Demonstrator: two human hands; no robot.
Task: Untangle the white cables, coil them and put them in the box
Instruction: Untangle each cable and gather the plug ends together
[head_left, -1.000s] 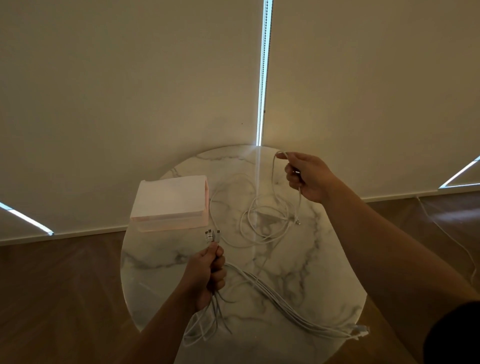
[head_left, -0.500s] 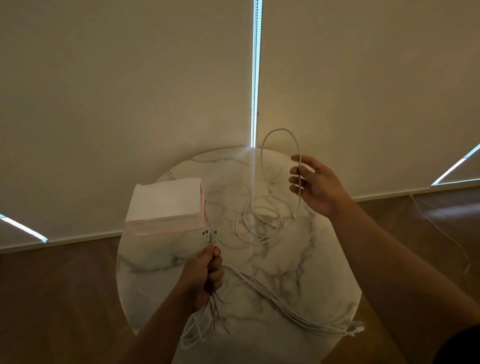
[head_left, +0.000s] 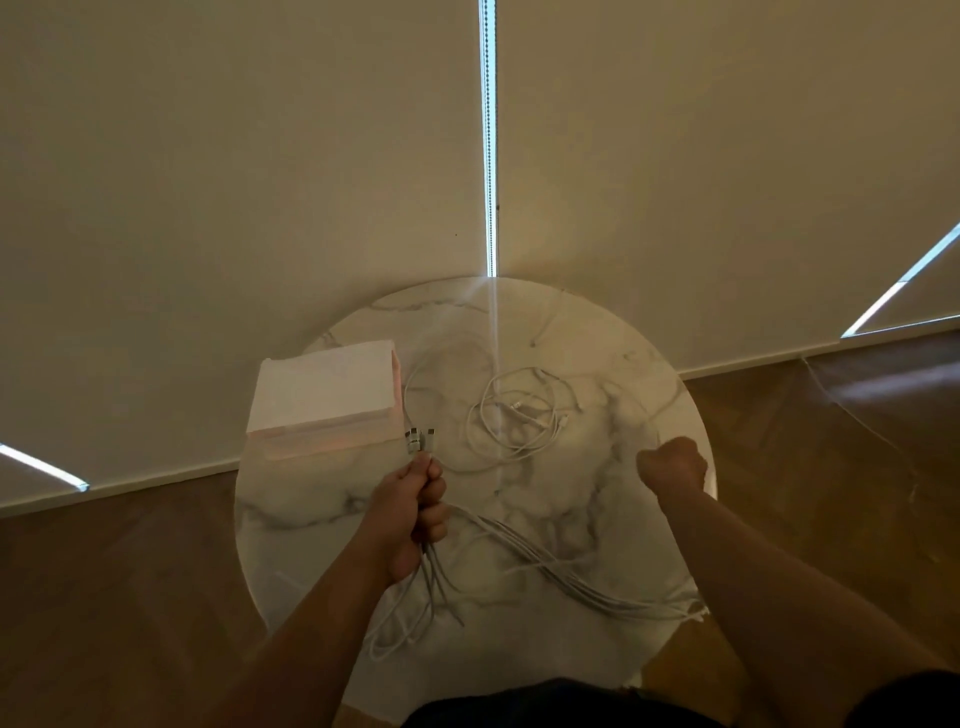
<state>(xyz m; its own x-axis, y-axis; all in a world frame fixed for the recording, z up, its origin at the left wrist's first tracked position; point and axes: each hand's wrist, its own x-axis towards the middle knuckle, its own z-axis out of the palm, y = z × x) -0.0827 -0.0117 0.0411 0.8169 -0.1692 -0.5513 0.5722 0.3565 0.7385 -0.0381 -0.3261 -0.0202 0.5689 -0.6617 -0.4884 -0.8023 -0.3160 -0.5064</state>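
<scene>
My left hand (head_left: 415, 506) is closed tight round a bunch of white cables (head_left: 545, 566). I hold them close to their plugs (head_left: 418, 439), so the plugs stick up together just in front of the box (head_left: 324, 395). I think I hold them this way so the ends stay lined up and do not get mixed again. The long parts of the bunch lie across the tabletop (head_left: 597, 519) toward the right edge, and some hang down below my hand.

My right hand (head_left: 672, 467) is curled into a fist above the right side of the tabletop. I can see no cable in it.

More loose cables (head_left: 511, 421) lie in a messy ring in the middle of the tabletop, apart from my bunch. One thin end (head_left: 535, 343) lies farther back. These look like they still need sorting.

The box sits at the left back of the tabletop. Its top looks white and flat, and I cannot see inside it. No cable is in it that I can see, so I think the coiling and putting away are not done yet.
</scene>
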